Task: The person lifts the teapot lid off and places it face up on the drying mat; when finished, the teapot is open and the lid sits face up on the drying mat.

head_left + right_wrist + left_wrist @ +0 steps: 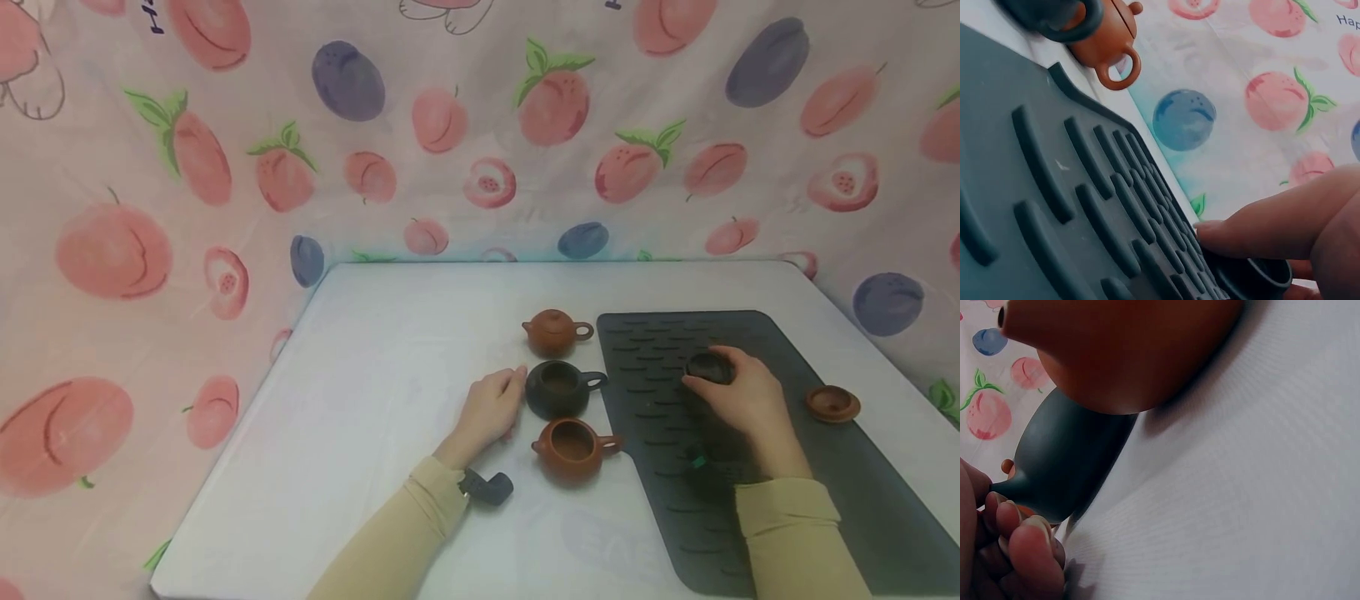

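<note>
Right hand (738,392) curled over a small dark lid (707,367), pinching its rim on the ribbed dark mat (825,500), well right of the dark teapot (558,389). Left hand (491,408) resting on the white bench (375,400) with fingers loosely bent, fingertips touching the dark teapot's spout side, gripping nothing. Dark teapot open-topped, round-bellied, matte grey-black, spout-to-handle axis running left to right, handle toward the mat. Behind it a lidded brown teapot (555,332); in front, an open brown teapot (573,448). Far right of it, a brown lid (832,403).
</note>
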Available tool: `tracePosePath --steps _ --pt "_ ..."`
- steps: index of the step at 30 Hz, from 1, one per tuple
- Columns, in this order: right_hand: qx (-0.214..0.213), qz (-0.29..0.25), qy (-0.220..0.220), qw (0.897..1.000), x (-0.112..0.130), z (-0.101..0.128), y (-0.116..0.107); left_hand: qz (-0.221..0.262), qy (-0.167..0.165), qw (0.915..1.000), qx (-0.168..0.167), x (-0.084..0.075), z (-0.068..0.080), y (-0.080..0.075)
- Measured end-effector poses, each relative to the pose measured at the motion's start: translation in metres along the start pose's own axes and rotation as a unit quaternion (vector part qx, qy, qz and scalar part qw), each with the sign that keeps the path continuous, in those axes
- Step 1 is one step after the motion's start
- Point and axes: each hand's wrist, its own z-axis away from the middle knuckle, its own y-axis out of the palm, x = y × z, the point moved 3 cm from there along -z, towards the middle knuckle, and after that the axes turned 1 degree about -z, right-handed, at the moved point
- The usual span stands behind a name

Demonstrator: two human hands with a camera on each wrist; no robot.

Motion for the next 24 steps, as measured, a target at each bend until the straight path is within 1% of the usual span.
tracePosePath --steps 6,13,20,24 --pt "0.008 0.007 0.007 1.0 -0.0051 0.0014 -0.0029 0.0 0.0 1.0 0.0 -0.0003 -0.0002 0.0006" --pt "0.025 0.02 0.016 0.999 -0.0055 0.0013 -0.0035 0.003 0.002 1.0 -0.005 0.0006 -0.0003 -0.0016" --pt "0.048 0.035 0.046 0.997 -0.0069 0.0018 -0.0039 -0.004 -0.001 1.0 -0.004 0.002 -0.0016 -0.0005" --pt "0.057 0.043 0.056 0.996 -0.0099 0.0037 -0.0036 -0.003 -0.001 1.0 0.002 0.0023 -0.0023 0.0009"
